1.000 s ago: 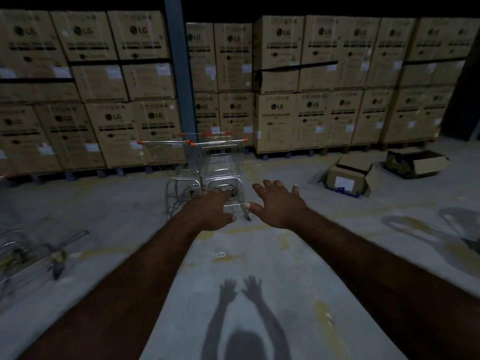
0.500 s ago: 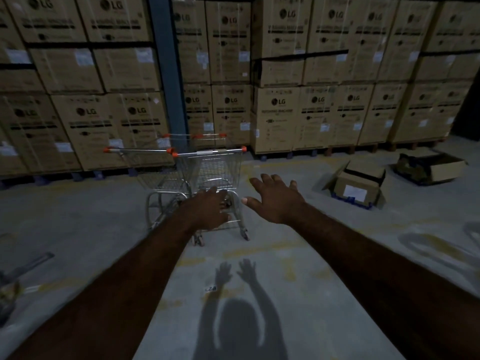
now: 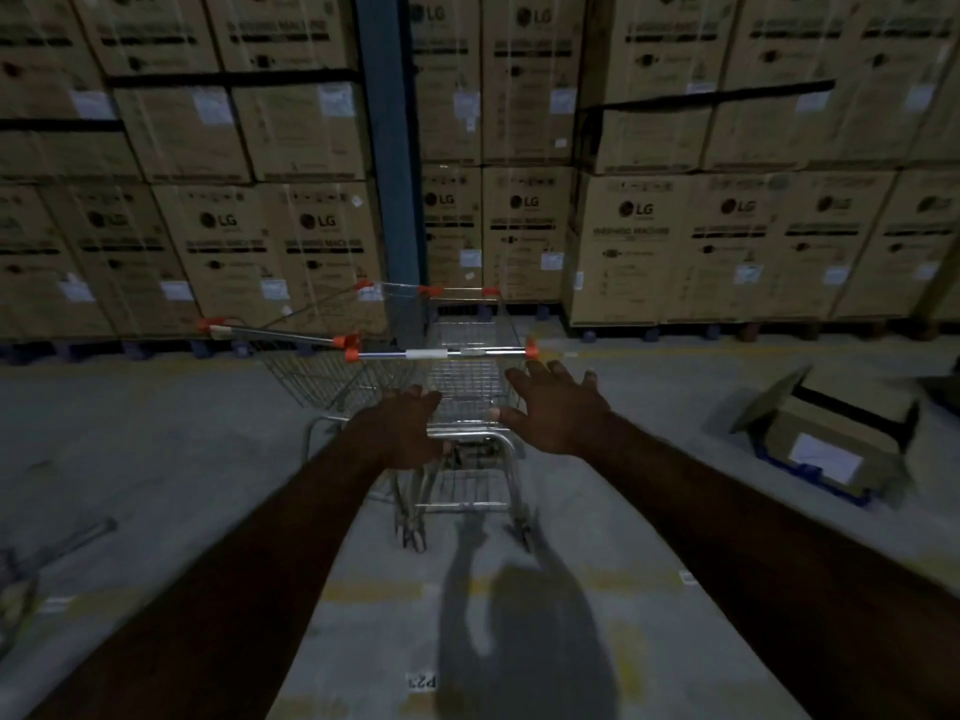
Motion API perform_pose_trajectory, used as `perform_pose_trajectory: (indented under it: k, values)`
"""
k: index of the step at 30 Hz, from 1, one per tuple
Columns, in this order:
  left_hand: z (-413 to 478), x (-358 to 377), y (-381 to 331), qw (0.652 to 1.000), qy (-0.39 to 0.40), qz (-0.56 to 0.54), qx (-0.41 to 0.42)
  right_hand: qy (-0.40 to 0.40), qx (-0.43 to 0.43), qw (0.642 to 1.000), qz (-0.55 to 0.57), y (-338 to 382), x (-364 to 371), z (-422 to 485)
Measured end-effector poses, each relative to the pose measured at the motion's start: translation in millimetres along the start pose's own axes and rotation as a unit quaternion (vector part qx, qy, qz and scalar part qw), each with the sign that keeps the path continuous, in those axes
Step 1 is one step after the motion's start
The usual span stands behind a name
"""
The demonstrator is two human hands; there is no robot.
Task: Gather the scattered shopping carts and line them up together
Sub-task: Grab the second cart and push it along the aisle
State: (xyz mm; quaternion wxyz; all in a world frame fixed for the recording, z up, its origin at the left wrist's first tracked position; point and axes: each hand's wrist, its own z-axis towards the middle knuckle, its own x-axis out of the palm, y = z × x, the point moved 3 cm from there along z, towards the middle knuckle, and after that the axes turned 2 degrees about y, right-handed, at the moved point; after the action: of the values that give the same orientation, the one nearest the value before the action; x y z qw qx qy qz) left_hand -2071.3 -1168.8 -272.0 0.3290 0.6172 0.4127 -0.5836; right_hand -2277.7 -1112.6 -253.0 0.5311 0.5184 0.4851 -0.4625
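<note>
Left hand (image 3: 402, 423): released, fingers loose, grasping nothing; it sits below the handle (image 3: 464, 352) and short of it.
Right hand (image 3: 556, 407): released, fingers spread, grasping nothing; it is also below the handle, near its right end.
Task item: the near cart (image 3: 460, 483) stands straight ahead of us with its handle facing us. The second cart (image 3: 306, 374) stands just beside it on the left, at an angle. We cannot tell whether the two baskets touch.
Step in hand: we judge this to be the reach for the near cart's handle.
Risk, uneven hold: if one hand lands before the other, the cart may pivot into the second cart.
Risk, hard push: the stacked boxes (image 3: 649, 241) and the blue column (image 3: 389, 148) stand close behind the carts. A strong shove forward may ram them.
Risk, snagging: the angled second cart may catch frames instead of lining up.
Risk, visibility: the light is low and the picture is blurred, so wheels and small debris are hard to read.
Open room: the floor (image 3: 156, 449) is bare behind us and to the left of the carts.
Edges: the open carton (image 3: 826, 449) lies on the right. A blurred metal frame (image 3: 62, 537) lies at the lower left, and we cannot tell what it is.
</note>
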Motion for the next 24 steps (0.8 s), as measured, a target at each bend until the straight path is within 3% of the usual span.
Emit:
perform_pose_trajectory:
  k: [10,16,24]
  values:
    - [221,16,104,0.999,0.018,-0.002,-0.033,0.004,-0.017,0.999,-0.039,-30,43,231]
    - [331,35,164,0.999,0.04,0.024,-0.012,0.064,0.018,0.997,-0.032,-37,81,359]
    - [412,84,198,0.994,0.104,0.036,0.005,0.141,0.028,0.989,-0.034,-43,133,442]
